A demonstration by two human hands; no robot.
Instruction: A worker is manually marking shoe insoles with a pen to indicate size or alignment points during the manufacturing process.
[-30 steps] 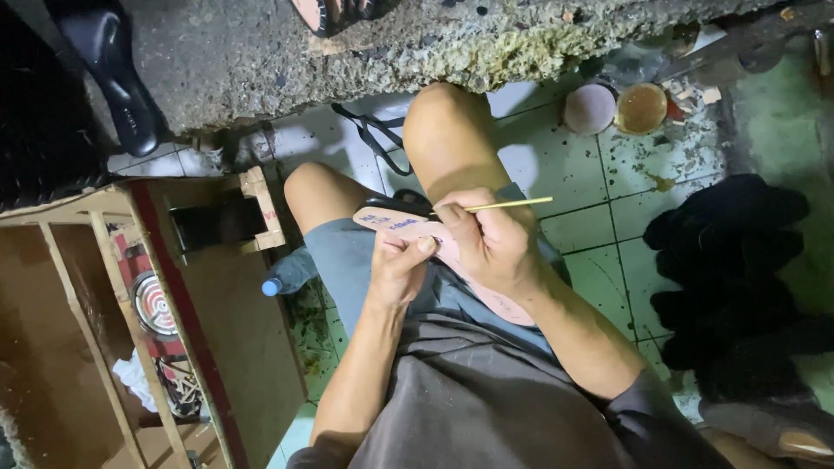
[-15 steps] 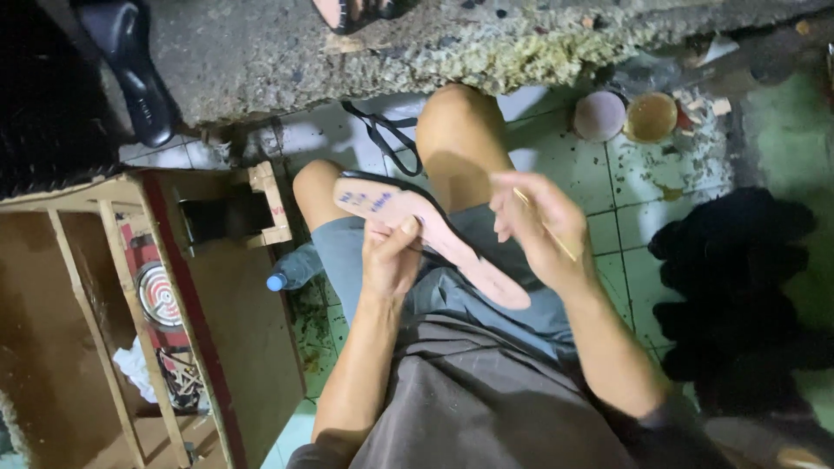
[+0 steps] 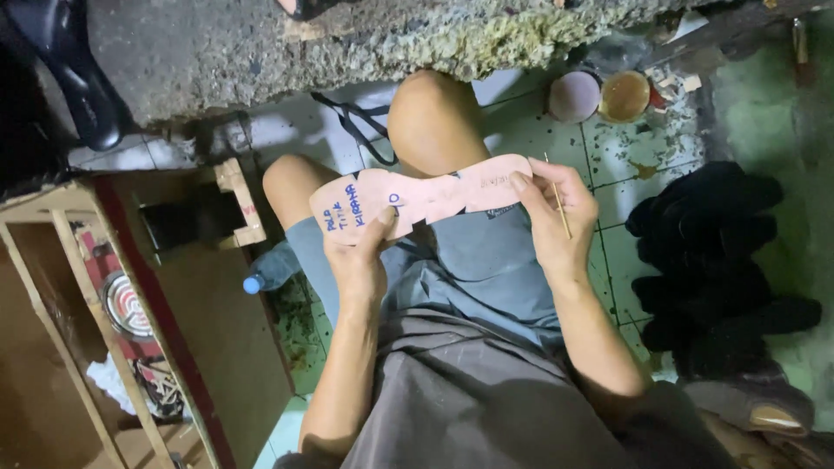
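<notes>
Over the lap: left hand (image 3: 358, 260) clamps the near end of a pink sole (image 3: 421, 198), thumb on top, fingers under. Right hand (image 3: 556, 221) pinches the far end, and the same fingers hold a thin stick (image 3: 558, 198) that points up and away. Both grips closed, each on the sole.

Sole lies flat, face up, roughly level, spanning between both hands above the knees (image 3: 430, 122). Blue handwriting on the left end, fainter marks toward the right end. Notched edges on both long sides.

Below it: grey shorts (image 3: 486, 269) and a darker grey shirt (image 3: 486, 408).

Floor (image 3: 617, 156) is pale tile, stained. Two round tins (image 3: 599, 95) sit beyond the right knee, one with a pale lid or fill, the other brownish. Black straps (image 3: 352, 130) lie on the tiles just left of the knee. Rough concrete slab (image 3: 347, 43) runs across the top.

Right side: heap of black soles (image 3: 712, 252), well apart from the right hand.

Left side: wooden box (image 3: 174, 313) with a red edge, small wood block (image 3: 239, 200) on it, bottle with blue cap (image 3: 269, 271) wedged beside the left thigh. Dark sandal (image 3: 82, 78) at top left.
</notes>
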